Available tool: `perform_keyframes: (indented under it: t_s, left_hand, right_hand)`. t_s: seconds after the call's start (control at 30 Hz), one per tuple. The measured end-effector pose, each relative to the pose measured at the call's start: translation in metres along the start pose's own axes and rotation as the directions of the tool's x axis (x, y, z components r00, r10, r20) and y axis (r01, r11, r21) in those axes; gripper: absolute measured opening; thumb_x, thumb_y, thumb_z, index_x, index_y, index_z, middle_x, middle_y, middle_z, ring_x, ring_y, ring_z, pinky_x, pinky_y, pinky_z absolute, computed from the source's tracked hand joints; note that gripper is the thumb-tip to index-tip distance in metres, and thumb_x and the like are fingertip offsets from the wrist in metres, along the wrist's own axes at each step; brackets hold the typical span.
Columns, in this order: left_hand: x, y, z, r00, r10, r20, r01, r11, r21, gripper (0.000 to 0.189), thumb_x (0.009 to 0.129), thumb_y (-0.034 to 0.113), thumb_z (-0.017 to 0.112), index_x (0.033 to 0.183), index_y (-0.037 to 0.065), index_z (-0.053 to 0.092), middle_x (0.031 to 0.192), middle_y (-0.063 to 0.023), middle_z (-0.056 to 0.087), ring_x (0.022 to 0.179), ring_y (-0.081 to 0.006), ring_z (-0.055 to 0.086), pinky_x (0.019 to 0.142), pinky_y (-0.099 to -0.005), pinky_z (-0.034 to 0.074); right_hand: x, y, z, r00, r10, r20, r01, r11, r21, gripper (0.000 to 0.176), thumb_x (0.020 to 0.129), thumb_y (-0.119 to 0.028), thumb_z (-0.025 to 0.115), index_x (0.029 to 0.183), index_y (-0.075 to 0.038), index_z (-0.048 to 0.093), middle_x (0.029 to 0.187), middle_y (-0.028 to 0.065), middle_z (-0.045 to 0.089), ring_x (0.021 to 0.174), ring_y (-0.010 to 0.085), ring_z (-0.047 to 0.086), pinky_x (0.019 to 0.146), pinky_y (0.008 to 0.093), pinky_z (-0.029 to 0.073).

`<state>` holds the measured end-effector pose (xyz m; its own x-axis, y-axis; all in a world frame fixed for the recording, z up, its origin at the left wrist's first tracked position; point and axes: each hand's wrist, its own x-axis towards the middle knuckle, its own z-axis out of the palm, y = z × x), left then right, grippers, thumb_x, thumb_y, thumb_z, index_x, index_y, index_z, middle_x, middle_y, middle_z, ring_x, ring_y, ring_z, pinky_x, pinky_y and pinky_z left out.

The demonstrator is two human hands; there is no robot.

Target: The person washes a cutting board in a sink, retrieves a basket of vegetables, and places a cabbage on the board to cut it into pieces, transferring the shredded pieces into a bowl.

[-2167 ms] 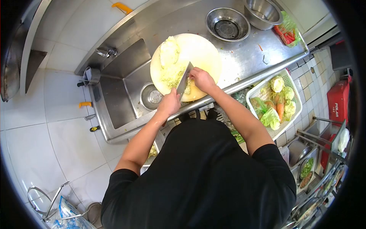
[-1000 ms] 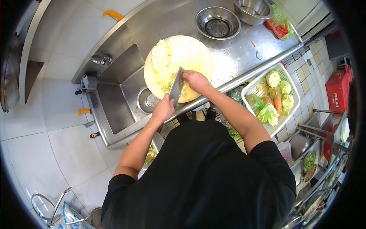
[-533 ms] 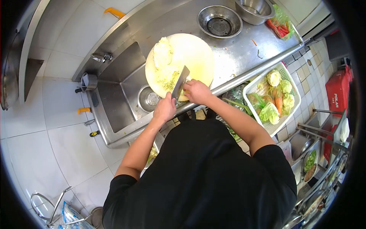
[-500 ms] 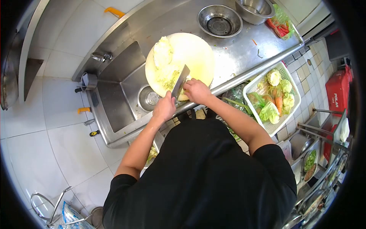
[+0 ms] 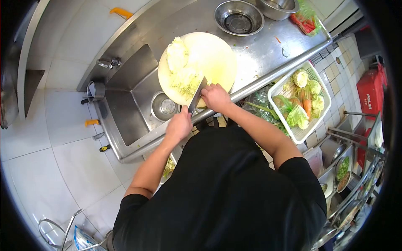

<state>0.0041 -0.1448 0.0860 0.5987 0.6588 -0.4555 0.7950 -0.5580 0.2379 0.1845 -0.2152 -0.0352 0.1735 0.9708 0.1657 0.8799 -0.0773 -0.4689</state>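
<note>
Chopping station on a steel worktop (image 5: pixel 268 50). A round pale-yellow cutting board (image 5: pixel 215 52) sits just beside the sunken steel sink basin (image 5: pixel 125 98).

Hands: the left hand (image 5: pixel 179 125) is closed round the handle of a broad steel cleaver (image 5: pixel 197 95), blade angled down at the board's 6 o'clock edge. The right hand (image 5: pixel 215 96) is curled knuckles-up over the piece being cut, touching the blade's right face. That piece is hidden under the hand.

Progress, my reading: about midway.
- Done: a heap of fine pale-green cabbage shreds (image 5: pixel 184 81) lies at the board's 7 o'clock.
- Left: an uncut pale cabbage chunk (image 5: pixel 176 52) at the board's 10 o'clock, apart from the blade, plus whatever remains under the right hand.
- No shreds show in the round steel bowl (image 5: pixel 238 17) at the board's 1 o'clock.
- A white plastic basket (image 5: pixel 298 140) at the board's 4 o'clock, below the worktop edge, holds whole cabbage heads and a carrot. Possibly more stock to cut.

Writing: a red case (image 5: pixel 368 96) at the frame's 3 o'clock carries white letters "POLAR". The smaller line under it is too small to read. No other labels are legible.
</note>
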Motion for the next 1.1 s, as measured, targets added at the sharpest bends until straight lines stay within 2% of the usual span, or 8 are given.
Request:
perform_keyframes:
  t_s: [0.33, 0.37, 0.4, 0.47, 0.57, 0.63, 0.9, 1.1]
  left_hand:
    - [0.014, 0.002, 0.028, 0.999, -0.032, -0.012, 0.030, 0.993, -0.116, 0.026, 0.103, 0.026, 0.055, 0.113, 0.003, 0.053, 0.094, -0.0350, 0.068, 0.089, -0.0548, 0.066, 0.080, -0.0632, 0.051]
    - [0.017, -0.001, 0.025, 1.000, -0.014, -0.013, 0.012, 0.988, -0.151, 0.026, 0.103, 0.026, 0.055, 0.113, 0.002, 0.053, 0.094, -0.0357, 0.068, 0.088, -0.0554, 0.065, 0.079, -0.0628, 0.051]
    - [0.018, -0.006, 0.021, 1.000, 0.002, -0.024, -0.006, 0.982, -0.186, 0.026, 0.103, 0.025, 0.056, 0.113, 0.001, 0.054, 0.095, -0.0364, 0.067, 0.088, -0.0560, 0.065, 0.078, -0.0625, 0.051]
    - [0.015, -0.008, 0.005, 0.998, -0.060, -0.008, 0.051, 0.904, -0.424, 0.028, 0.105, 0.028, 0.055, 0.118, 0.003, 0.055, 0.084, -0.0250, 0.066, 0.068, -0.0415, 0.063, 0.062, -0.0526, 0.050]
    - [0.008, -0.045, 0.007, 0.997, -0.078, -0.018, 0.041, 0.689, -0.724, 0.032, 0.109, 0.031, 0.053, 0.132, 0.009, 0.053, 0.064, -0.0023, 0.052, 0.040, -0.0118, 0.046, 0.036, -0.0313, 0.041]
    - [0.005, -0.068, -0.006, 0.984, -0.171, 0.042, 0.130, 0.548, -0.826, 0.032, 0.109, 0.031, 0.052, 0.135, 0.011, 0.050, 0.062, -0.0020, 0.049, 0.039, -0.0127, 0.045, 0.035, -0.0318, 0.041]
    - [0.056, -0.183, 0.030, 0.940, -0.276, 0.203, 0.278, 0.270, -0.922, 0.026, 0.109, 0.036, 0.053, 0.125, 0.015, 0.048, 0.058, -0.0027, 0.045, 0.038, -0.0152, 0.042, 0.034, -0.0343, 0.040]
    - [0.054, -0.123, 0.065, 0.955, -0.144, 0.260, 0.283, 0.171, -0.944, 0.025, 0.109, 0.036, 0.053, 0.122, 0.016, 0.045, 0.061, -0.0049, 0.048, 0.037, -0.0161, 0.042, 0.034, -0.0365, 0.041]
  right_hand:
    - [-0.015, -0.002, -0.017, 0.999, -0.033, -0.043, 0.034, 0.999, 0.028, 0.013, 0.086, -0.014, 0.062, 0.092, -0.005, 0.069, 0.093, 0.0115, 0.067, 0.093, 0.0300, 0.065, 0.088, 0.0432, 0.050]
    - [-0.017, 0.002, -0.021, 0.991, 0.056, 0.121, -0.077, 0.981, 0.181, 0.020, 0.084, -0.011, 0.062, 0.101, -0.002, 0.067, 0.106, 0.0160, 0.066, 0.105, 0.0342, 0.063, 0.096, 0.0453, 0.049]
    - [-0.022, 0.002, -0.020, 0.998, 0.064, -0.004, -0.062, 0.971, 0.230, 0.024, 0.083, -0.010, 0.062, 0.106, -0.001, 0.064, 0.113, 0.0189, 0.063, 0.111, 0.0370, 0.060, 0.099, 0.0465, 0.048]
    - [-0.033, 0.009, -0.014, 0.958, 0.105, -0.266, -0.016, 0.949, 0.316, 0.034, 0.083, -0.008, 0.062, 0.115, 0.001, 0.060, 0.128, 0.0247, 0.057, 0.123, 0.0427, 0.054, 0.105, 0.0489, 0.045]
    - [-0.035, 0.007, -0.005, 0.958, 0.244, -0.148, -0.175, 0.913, 0.369, 0.066, 0.088, -0.016, 0.064, 0.143, 0.009, 0.037, 0.157, 0.0373, 0.024, 0.148, 0.0545, 0.022, 0.122, 0.0558, 0.026]
    - [-0.022, -0.001, 0.000, 0.953, 0.292, -0.076, -0.249, 0.903, 0.350, 0.093, 0.091, -0.036, 0.070, 0.154, 0.012, 0.021, 0.164, 0.0397, 0.003, 0.154, 0.0559, 0.005, 0.126, 0.0576, 0.015]
    - [0.077, -0.029, 0.037, 0.882, 0.441, -0.166, -0.350, 0.848, 0.398, 0.112, 0.075, -0.063, 0.083, 0.158, -0.008, 0.032, 0.164, 0.0349, 0.019, 0.154, 0.0525, 0.011, 0.125, 0.0582, 0.017]
    - [0.093, -0.056, 0.048, 0.890, 0.364, -0.273, -0.314, 0.926, 0.212, 0.090, 0.070, -0.058, 0.087, 0.140, -0.010, 0.058, 0.148, 0.0253, 0.053, 0.144, 0.0484, 0.038, 0.121, 0.0560, 0.028]
